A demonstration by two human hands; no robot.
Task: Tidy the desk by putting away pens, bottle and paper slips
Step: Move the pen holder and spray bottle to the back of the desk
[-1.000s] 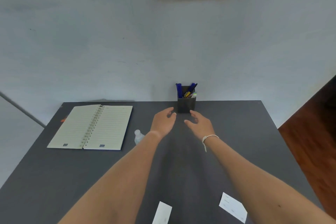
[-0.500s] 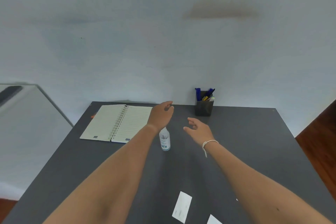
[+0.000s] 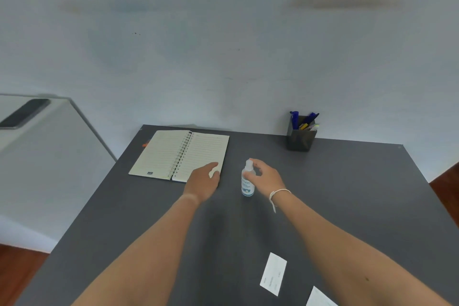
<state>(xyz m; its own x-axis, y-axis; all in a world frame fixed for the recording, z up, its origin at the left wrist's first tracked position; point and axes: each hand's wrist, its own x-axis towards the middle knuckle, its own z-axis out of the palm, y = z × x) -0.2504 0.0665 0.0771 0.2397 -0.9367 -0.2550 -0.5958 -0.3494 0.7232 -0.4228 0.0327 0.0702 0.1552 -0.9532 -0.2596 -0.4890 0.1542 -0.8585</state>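
A small clear bottle (image 3: 247, 185) with a white cap stands upright in the middle of the dark grey desk (image 3: 347, 194). My right hand (image 3: 267, 176) wraps its thumb and forefinger around the bottle's upper part. My left hand (image 3: 203, 179) lies flat on the near right corner of an open spiral notebook (image 3: 183, 154), holding nothing. Two white paper slips lie near the front edge, one (image 3: 273, 273) beside my right forearm and another (image 3: 320, 298) cut off by the frame. Several pens (image 3: 305, 122) stand in a dark holder (image 3: 300, 140) at the back.
The desk stands against a pale wall. To its left is a lower white surface (image 3: 49, 156) with a dark phone (image 3: 24, 113) on it. A small orange item (image 3: 145, 143) peeks out at the notebook's far left. Wooden floor shows on both sides.
My view swung left and down. My right hand moved left from open air onto the bottle. My left hand dropped from above the bottle onto the notebook's corner.
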